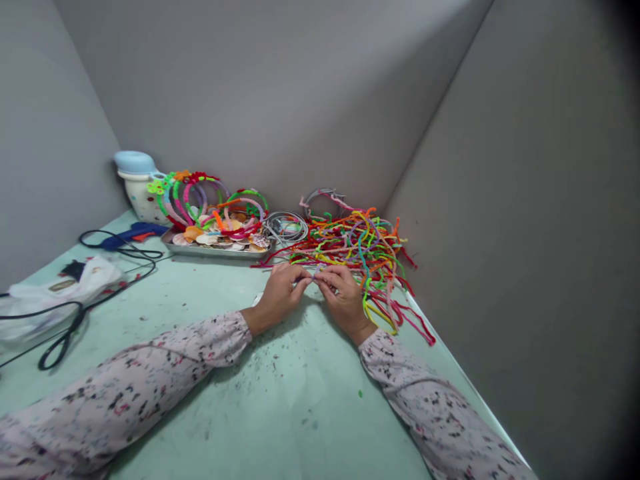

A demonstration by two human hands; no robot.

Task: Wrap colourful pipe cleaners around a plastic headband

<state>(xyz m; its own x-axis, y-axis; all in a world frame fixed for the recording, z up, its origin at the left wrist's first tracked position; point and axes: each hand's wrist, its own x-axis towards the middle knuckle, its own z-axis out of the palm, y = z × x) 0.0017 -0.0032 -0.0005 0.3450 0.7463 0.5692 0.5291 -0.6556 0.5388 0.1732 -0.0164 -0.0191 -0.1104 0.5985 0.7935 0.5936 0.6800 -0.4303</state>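
My left hand and my right hand meet fingertip to fingertip above the table. Both pinch a small purple piece, which looks like part of a pipe cleaner; most of it is hidden by my fingers. Just behind and right of my right hand spreads a tangled heap of colourful pipe cleaners, some ends hanging past my right wrist. A metal tray holding seashells stands beyond my left hand. Hoops wrapped in pipe cleaners rest on the tray.
Coiled grey wire hoops lie between tray and heap. A white bottle with a blue lid stands at the back left, near a blue glue gun. Black cable loops over a plastic bag. Grey walls enclose the table.
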